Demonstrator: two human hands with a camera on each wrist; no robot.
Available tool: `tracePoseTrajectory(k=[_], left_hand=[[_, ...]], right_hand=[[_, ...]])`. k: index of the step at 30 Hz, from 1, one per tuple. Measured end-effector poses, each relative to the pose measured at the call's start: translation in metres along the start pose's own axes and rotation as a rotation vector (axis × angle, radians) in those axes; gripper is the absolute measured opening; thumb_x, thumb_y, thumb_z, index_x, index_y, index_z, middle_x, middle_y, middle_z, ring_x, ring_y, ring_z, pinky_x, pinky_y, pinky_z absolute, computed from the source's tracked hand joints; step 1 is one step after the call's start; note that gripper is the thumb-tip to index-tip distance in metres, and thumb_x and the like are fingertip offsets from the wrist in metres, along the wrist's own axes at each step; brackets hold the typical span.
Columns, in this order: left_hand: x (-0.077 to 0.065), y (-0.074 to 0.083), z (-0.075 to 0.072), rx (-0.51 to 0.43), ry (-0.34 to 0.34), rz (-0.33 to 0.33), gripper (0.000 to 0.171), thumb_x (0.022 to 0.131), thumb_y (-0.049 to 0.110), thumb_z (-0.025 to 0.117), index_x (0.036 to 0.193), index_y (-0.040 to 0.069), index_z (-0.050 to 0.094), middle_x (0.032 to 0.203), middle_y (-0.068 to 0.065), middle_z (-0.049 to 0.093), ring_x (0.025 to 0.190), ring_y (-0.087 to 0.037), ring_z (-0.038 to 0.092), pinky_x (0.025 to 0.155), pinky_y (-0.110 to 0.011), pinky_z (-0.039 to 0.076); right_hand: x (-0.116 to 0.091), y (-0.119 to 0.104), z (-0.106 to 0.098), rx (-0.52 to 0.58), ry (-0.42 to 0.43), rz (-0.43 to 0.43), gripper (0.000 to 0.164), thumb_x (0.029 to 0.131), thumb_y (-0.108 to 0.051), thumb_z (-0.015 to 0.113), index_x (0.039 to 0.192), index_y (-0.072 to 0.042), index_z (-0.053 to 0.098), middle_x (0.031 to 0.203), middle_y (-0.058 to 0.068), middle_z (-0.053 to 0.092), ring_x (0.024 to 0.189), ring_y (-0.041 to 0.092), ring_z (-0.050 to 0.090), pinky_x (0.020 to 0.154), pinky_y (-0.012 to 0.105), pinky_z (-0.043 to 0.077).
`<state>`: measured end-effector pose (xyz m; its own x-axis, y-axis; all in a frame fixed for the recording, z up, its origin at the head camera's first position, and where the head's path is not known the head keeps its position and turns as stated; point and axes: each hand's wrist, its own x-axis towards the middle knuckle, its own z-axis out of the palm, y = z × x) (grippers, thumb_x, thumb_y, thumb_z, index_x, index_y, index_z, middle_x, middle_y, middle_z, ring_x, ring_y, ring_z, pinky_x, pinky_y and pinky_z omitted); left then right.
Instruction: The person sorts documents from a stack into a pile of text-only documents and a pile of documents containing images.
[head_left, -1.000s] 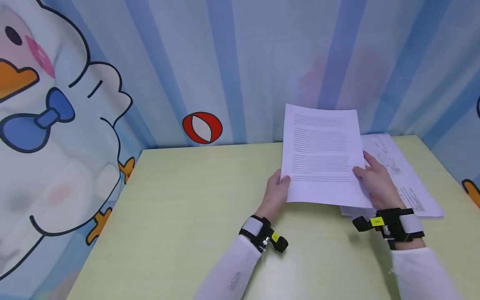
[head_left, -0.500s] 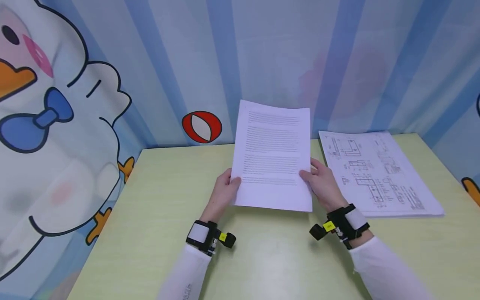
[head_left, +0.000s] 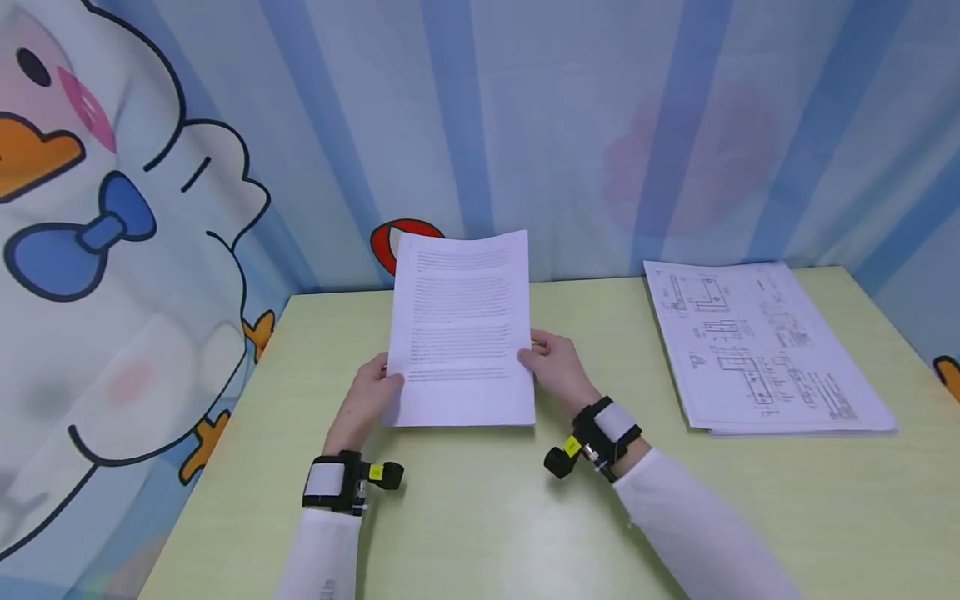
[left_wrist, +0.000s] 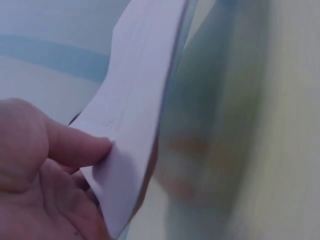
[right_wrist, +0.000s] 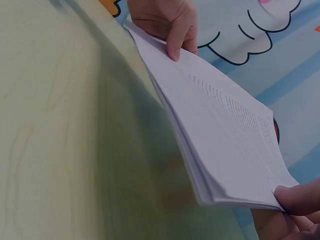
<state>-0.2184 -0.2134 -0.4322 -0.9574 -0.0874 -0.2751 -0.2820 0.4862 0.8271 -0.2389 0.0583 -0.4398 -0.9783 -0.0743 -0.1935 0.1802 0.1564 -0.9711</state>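
Note:
A stack of printed paper sheets is held up over the middle of the table, its text side facing me. My left hand pinches its left edge, thumb on the front and fingers behind. On the opposite edge, my right hand grips it the same way. Several sheets show in layers along the bottom edge of the stack in the right wrist view. The left wrist view has the thumb pressing the bent corner of the paper.
A second paper stack, printed with technical drawings, lies at the right rear of the pale wooden table. Behind the table hangs a blue striped curtain with a cartoon duck at left.
Both hands have carried the printed sheets leftward from above the drawing stack, and slightly lower lately. The drawing stack, partly covered before, is now fully visible.

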Motion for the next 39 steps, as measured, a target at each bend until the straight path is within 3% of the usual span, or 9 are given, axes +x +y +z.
tracePoseTrajectory(k=[6,11,18,24,31,39], left_hand=[[0.003,-0.015,-0.02,0.052,0.009,-0.043,0.053,0.097,0.014,0.043,0.148,0.0,0.038,0.145,-0.019,0.048,0.127,-0.031,0.044,0.113,-0.052,0.034],[0.004,-0.026,-0.031,0.191,0.04,-0.084,0.054,0.098,0.015,0.044,0.147,-0.006,0.038,0.147,-0.026,0.046,0.127,-0.036,0.047,0.111,-0.053,0.038],[0.005,-0.032,-0.042,0.281,0.063,-0.113,0.05,0.1,0.015,0.042,0.145,-0.006,0.041,0.143,-0.027,0.048,0.122,-0.038,0.048,0.107,-0.054,0.041],[0.005,-0.035,-0.052,0.345,0.079,-0.106,0.048,0.098,0.011,0.039,0.141,-0.01,0.044,0.137,-0.031,0.051,0.114,-0.039,0.051,0.1,-0.054,0.044],[0.005,-0.042,-0.059,0.346,0.104,-0.152,0.05,0.098,0.01,0.038,0.142,-0.011,0.041,0.139,-0.033,0.049,0.117,-0.043,0.05,0.103,-0.057,0.042],[0.004,-0.04,-0.059,0.355,0.166,-0.192,0.05,0.099,0.015,0.043,0.143,-0.008,0.044,0.138,-0.031,0.051,0.118,-0.042,0.052,0.1,-0.055,0.044]], right_hand=[[0.012,0.008,0.026,-0.055,0.027,0.017,0.039,0.096,-0.011,0.062,0.133,-0.001,0.06,0.11,0.018,0.073,0.082,0.01,0.066,0.066,0.017,0.048],[0.016,0.012,0.043,-0.143,0.034,-0.009,0.033,0.093,-0.011,0.065,0.124,0.001,0.066,0.095,0.015,0.073,0.067,0.01,0.061,0.057,0.019,0.046],[0.022,0.014,0.065,-0.238,0.02,-0.029,0.033,0.097,-0.011,0.06,0.128,0.0,0.065,0.099,0.013,0.072,0.07,0.012,0.058,0.057,0.019,0.043],[0.021,0.013,0.078,-0.349,0.005,-0.084,0.034,0.096,-0.014,0.062,0.127,-0.002,0.066,0.089,0.012,0.072,0.061,0.013,0.058,0.055,0.021,0.044],[0.023,0.009,0.088,-0.564,0.009,-0.114,0.037,0.095,-0.022,0.064,0.127,-0.005,0.067,0.113,0.01,0.075,0.092,0.022,0.07,0.075,0.032,0.053],[0.023,0.005,0.086,-0.594,-0.019,-0.104,0.038,0.095,-0.023,0.064,0.128,-0.006,0.066,0.111,0.011,0.074,0.076,0.017,0.059,0.059,0.024,0.037]])
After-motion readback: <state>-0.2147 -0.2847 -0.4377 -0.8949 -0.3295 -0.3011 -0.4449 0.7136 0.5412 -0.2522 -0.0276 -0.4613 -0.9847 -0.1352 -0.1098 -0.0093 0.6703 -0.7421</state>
